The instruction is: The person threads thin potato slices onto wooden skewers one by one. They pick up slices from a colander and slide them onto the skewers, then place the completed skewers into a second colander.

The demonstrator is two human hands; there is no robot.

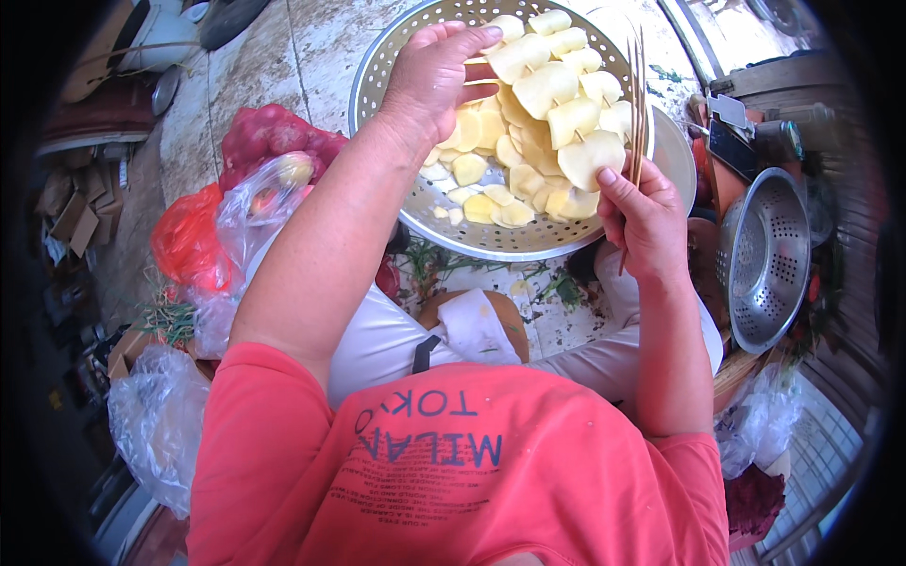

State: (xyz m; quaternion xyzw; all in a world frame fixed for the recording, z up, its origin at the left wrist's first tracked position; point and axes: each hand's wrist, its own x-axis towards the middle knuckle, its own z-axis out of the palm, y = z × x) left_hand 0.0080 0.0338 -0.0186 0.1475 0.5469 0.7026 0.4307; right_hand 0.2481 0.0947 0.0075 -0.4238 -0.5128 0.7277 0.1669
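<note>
My right hand (644,212) grips several thin bamboo skewers (635,106) that stand up past the fingers. Its thumb presses the lower edge of a pale potato slice (591,159), the nearest on a row of threaded slices. My left hand (432,81) reaches over the metal colander (375,78), thumb and fingers spread beside the threaded slices. Its thumb tip meets a slice at the far end, and some fingertips are partly hidden, so its hold is unclear. Loose potato slices (524,184) lie in the colander beneath, and skewered rows (545,88) rest on top of them.
Left of the colander lie a red net bag of onions (265,138), a red plastic bag (187,237) and a clear bag (255,201). A second colander (768,262) stands tilted at right, near a phone (732,148). A white cloth (474,325) lies between my legs.
</note>
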